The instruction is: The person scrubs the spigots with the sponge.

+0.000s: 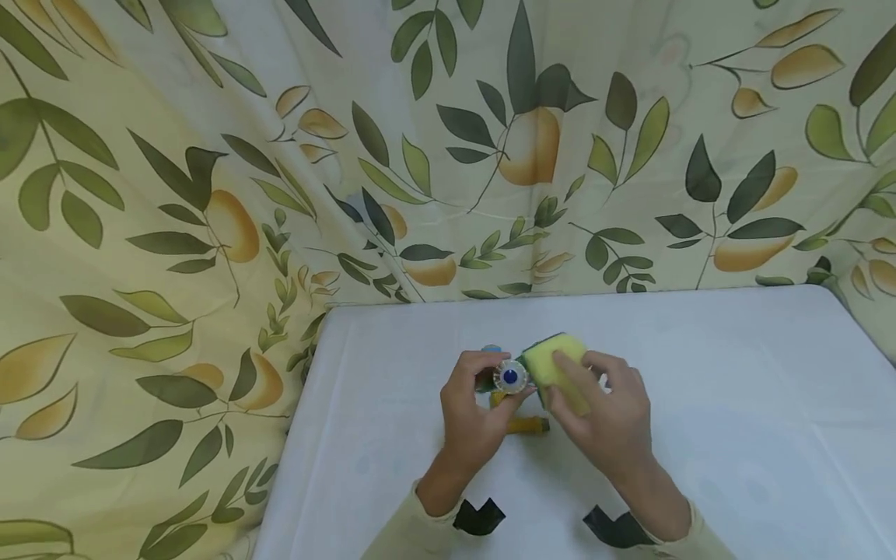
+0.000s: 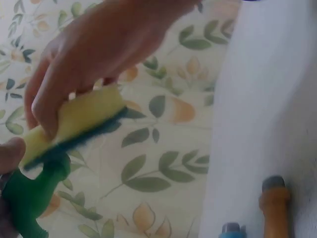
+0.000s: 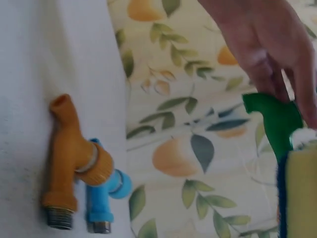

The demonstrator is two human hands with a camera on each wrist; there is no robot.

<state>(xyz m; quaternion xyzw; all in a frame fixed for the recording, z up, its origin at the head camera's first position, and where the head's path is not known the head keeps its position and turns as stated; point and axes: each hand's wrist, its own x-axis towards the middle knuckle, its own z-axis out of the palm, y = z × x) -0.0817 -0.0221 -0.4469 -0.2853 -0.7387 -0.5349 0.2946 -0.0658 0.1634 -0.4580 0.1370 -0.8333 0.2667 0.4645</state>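
My left hand (image 1: 472, 416) grips a green plastic tap (image 3: 277, 121) above the table; its clear round knob with a blue centre (image 1: 511, 376) faces up in the head view. In my right hand (image 1: 612, 416) is a yellow sponge (image 1: 563, 365) with a dark green scouring side, pinched between thumb and fingers. The scouring side meets the end of the tap in the left wrist view. Under the hands an orange tap (image 3: 69, 163) lies on the table, and beside it a blue tap (image 3: 101, 198).
A white-covered table (image 1: 735, 404) spreads beneath the hands. Behind it and to the left hangs a curtain (image 1: 210, 311) printed with leaves and fruit. Two black patches (image 1: 479, 517) show near the wrists.
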